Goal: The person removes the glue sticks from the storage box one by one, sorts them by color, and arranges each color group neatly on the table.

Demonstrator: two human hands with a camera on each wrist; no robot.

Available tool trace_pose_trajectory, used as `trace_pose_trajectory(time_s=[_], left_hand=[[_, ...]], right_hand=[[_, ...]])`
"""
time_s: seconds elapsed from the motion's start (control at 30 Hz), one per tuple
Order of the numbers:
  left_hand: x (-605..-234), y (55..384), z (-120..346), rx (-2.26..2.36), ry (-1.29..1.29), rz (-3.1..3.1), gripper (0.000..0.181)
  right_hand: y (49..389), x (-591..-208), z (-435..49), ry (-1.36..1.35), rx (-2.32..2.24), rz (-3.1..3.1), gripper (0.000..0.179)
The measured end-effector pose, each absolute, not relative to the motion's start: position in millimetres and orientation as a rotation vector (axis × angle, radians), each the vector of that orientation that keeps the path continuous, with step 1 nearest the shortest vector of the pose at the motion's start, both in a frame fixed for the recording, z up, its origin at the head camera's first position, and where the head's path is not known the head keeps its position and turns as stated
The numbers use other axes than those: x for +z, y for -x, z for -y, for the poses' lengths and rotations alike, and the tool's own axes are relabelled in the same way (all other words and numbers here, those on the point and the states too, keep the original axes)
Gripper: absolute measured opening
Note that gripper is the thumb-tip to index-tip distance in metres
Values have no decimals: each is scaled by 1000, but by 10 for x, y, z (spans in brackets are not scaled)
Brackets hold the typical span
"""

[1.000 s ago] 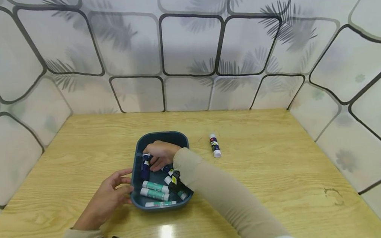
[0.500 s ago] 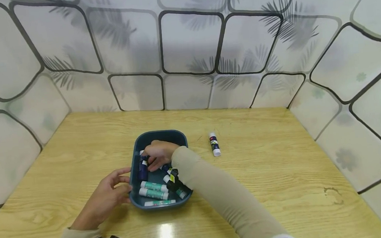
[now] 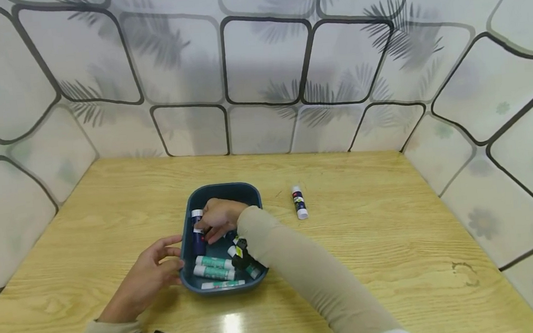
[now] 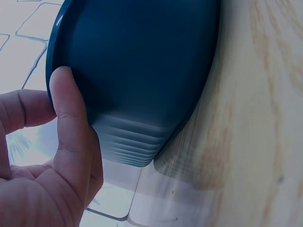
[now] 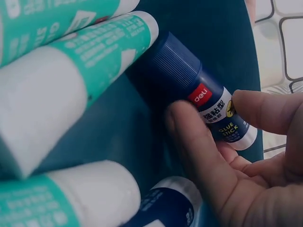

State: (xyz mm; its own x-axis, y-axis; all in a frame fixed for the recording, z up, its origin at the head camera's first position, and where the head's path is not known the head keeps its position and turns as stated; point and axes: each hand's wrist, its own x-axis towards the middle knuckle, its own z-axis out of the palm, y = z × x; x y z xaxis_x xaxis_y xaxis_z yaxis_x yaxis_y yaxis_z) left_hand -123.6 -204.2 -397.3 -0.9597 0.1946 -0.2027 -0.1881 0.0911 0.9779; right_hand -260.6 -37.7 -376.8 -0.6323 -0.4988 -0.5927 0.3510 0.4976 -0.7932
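A dark blue plastic bin [image 3: 224, 190] holds several glue sticks. My right hand [image 3: 221, 218] reaches into it, thumb and fingers pinching a dark blue glue stick [image 5: 201, 85] that lies along the left wall. In the right wrist view, its "deli" label shows between the digits. My left hand [image 3: 144, 278] touches the bin's left side from outside, thumb and fingers relaxed at the rim [image 4: 49, 75]. Green-and-white glue sticks [image 3: 214, 272] lie at the near end of the bin. Another dark blue glue stick [image 5: 163, 205] is partly hidden under my right wrist in the head view.
One dark blue glue stick with white ends [image 3: 300, 204] lies on the wooden table [image 3: 371, 221], right of the bin. Patterned panels [image 3: 267, 60] border the table at the back and both sides.
My right hand has shifted slightly left, and its fingers now overlap the dark blue glue stick, which sits closer along the left wall. The left hand stays at the bin's side.
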Motion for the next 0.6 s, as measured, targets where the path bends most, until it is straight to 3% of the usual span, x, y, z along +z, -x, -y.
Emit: trace_pose_trajectory(time_s=[0.3,0.43,0.6], left_hand=[[-3974,1237,2025,1951,-2,-2083,59],[-3979,1231,2015,1960,-9,-2075,59],[-3968,1219,2019,1974,-23,-2079,59]], right_hand=[[2624,-3718,249,174,-1231,-1920,17],[2640,-3681,152,168,-1308,-1922,8],[2655,-3620,103,205,-1286,-1938,28]])
